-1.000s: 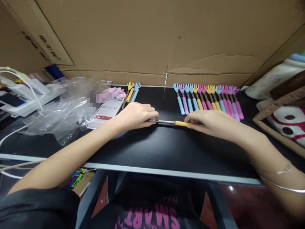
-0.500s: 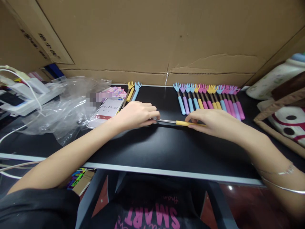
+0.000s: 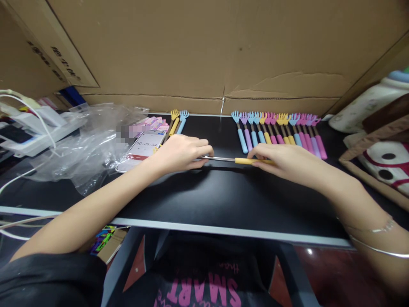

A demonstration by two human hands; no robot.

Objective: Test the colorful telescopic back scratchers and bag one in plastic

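Over the black tabletop, a back scratcher with a yellow handle point(image 3: 242, 160) and a thin metal rod point(image 3: 223, 159) lies level between both hands. My left hand point(image 3: 183, 152) is closed around the rod, its fingertips pinching near the rod's visible left end. The yellow handle sits in the grip of my right hand point(image 3: 278, 160), thumb below and fingers on top. Bits of yellow show beside my left hand over the phone, perhaps the scratcher's claw; the hand hides most of that end. Beyond my right hand lies a row of back scratchers point(image 3: 254, 135) in blue, purple, yellow and pink.
Two more back scratchers point(image 3: 179, 123), yellow and blue, lie behind my left hand. A phone point(image 3: 145, 147) running a timer, crumpled clear plastic bags point(image 3: 92, 145) and a white power strip point(image 3: 41, 128) are at left. A bottle point(image 3: 370, 106) and bag point(image 3: 386, 166) stand right; cardboard point(image 3: 204, 51) walls the back.
Both hands keep their hold on the back scratcher, which has risen very slightly in view. The phone's timer has gone up by one second.
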